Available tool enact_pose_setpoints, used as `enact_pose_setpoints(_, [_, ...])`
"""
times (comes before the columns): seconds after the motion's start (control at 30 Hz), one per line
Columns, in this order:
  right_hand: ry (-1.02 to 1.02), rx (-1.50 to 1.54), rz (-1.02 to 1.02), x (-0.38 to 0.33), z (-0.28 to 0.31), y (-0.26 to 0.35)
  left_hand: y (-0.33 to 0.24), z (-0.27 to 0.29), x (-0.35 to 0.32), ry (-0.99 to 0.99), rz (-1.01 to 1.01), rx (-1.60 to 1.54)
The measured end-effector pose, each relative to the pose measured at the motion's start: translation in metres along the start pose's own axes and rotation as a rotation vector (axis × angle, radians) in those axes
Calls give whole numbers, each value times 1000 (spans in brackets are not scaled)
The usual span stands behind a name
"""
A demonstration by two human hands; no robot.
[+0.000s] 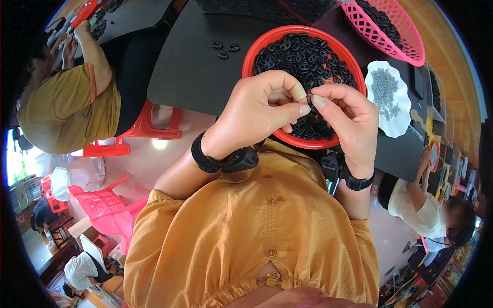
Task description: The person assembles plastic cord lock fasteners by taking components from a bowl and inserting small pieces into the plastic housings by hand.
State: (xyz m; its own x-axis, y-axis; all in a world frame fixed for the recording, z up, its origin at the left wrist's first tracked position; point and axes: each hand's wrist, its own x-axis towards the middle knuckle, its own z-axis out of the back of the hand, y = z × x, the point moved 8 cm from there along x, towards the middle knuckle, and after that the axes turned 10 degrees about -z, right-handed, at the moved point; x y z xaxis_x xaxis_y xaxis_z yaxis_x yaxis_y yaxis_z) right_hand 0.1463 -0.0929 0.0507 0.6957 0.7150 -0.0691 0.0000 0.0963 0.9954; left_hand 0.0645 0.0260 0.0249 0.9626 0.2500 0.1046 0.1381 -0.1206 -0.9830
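We hold our two hands close together, just above the red bowl (264,43). Our left hand (259,105) and our right hand (349,115) almost meet at the fingertips. Between them sits one small black piece (308,94). It is tiny and mostly hidden, so we cannot tell which way its long side points.

Our left thumb and first finger are pressed together on the piece from the left. There is a tan bandage (297,92) on that first finger. Our right thumb and first finger pinch in from the right, and their tips touch the same spot. So the piece lies right in the middle, and both hands are equally near to it.

Straight below the piece, the bowl is full of many more black pieces (303,51). Three loose ones (225,50) lie on the dark table (195,77), to the left of the bowl. A white dish of grey bits (387,97) sits to the right.
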Motion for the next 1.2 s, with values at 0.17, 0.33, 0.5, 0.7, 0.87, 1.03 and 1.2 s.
enact_pose_setpoints(0.17, [26, -7, -4, 0, -6, 1, 3, -1, 0, 6, 17, -22])
enact_pose_setpoints(0.33, [54, -28, -10, 0, -8, -1, 7, 2, 1, 3, 30, -45])
enact_pose_setpoints(0.5, [24, -72, 30, 1, -8, 0, 8, 5, 3, -35, -5, -106])
enact_pose_setpoints(0.7, [-29, -354, 149, -4, -9, 7, 11, 9, 5, -60, 19, -185])
enact_pose_setpoints(0.87, [-74, -372, 203, -7, -11, 10, 7, 10, 5, -69, 33, -103])
enact_pose_setpoints(1.03, [-110, -400, 249, -9, -12, 15, 3, 9, 5, -70, 25, -82])
enact_pose_setpoints(1.2, [-113, -547, 334, -12, -15, 24, 0, 8, 6, -66, 26, -62])
